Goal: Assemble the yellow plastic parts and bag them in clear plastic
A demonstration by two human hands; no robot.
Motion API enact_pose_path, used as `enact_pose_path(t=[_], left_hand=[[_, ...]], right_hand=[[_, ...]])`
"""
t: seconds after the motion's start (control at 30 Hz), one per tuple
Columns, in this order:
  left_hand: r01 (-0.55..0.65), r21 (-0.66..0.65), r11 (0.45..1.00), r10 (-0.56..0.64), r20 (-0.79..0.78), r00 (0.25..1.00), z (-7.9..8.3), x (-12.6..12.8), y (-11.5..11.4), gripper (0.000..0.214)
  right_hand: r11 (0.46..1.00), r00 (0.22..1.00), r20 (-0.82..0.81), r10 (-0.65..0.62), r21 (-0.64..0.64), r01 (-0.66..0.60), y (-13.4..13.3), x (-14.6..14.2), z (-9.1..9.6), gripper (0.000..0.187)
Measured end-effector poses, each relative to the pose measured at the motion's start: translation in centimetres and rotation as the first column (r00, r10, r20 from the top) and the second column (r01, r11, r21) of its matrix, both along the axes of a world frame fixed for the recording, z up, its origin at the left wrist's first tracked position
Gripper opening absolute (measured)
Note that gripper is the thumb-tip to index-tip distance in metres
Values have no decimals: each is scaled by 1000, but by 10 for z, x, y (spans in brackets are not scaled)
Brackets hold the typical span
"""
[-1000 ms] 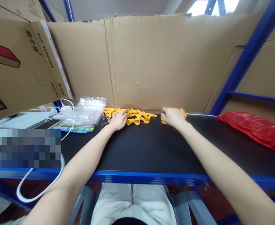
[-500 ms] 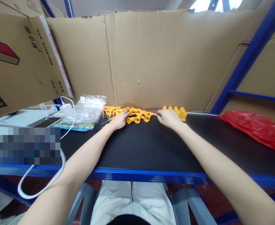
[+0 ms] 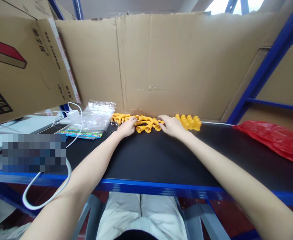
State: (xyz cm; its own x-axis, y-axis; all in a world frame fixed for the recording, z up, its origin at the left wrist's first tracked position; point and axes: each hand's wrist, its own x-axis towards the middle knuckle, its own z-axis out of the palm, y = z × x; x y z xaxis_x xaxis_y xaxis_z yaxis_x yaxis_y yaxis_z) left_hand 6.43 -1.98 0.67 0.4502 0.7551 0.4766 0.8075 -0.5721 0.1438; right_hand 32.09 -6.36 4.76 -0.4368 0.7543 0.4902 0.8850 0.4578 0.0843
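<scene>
"What's in front of you?"

"Loose yellow pieces [image 3: 148,123], branching ones with flared ends, lying near the back of the dark surface [image 3: 156,160]. Some of the round mouths face me. They sit mostly between my two hands, which are well apart from each other."

"And your left?"

"My left hand [image 3: 127,127] is over the left part of that pile, fingers bent down. I can't tell from here whether they're clamped on a piece. Past it lies another yellow cluster [image 3: 120,117], with small silvery bits [image 3: 114,127] scattered just beside it."

"The right?"

"My right hand [image 3: 173,127] is at the other end of the pile, palm down, thumb parted from the fingers. A yellow tip shows in the gap, but I can't see whether I'm touching it."

"Anything beyond that?"

"Just to the right of it, standing yellow pieces [image 3: 191,122], upright and packed close in rows. Further right there's a crumpled red plastic bag [image 3: 271,136]. On my left, a clear plastic bag [image 3: 99,115] lies near the silvery bits, and a white charger [image 3: 73,116] with its cable is beside that. A tall cardboard sheet [image 3: 176,66] stands behind everything."
</scene>
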Motion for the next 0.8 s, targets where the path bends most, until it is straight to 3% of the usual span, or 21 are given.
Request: enact_pose_path(t=[0.2,0.4,0.63,0.8], left_hand=[[-95,24,995,94,40,995,7,-6,-6,39],[-176,12,984,174,79,982,13,-10,-8,36],[-187,45,981,184,72,980,16,-9,-9,36],[-168,61,984,163,82,983,16,-8,-9,35]], right_hand=[[995,992,108,71,-82,-62,24,-54,11,45],[995,978,187,92,-55,-83,49,-95,10,47],[993,933,345,98,-94,-69,56,-117,4,34],[997,942,326,76,-53,-62,59,-116,4,32]])
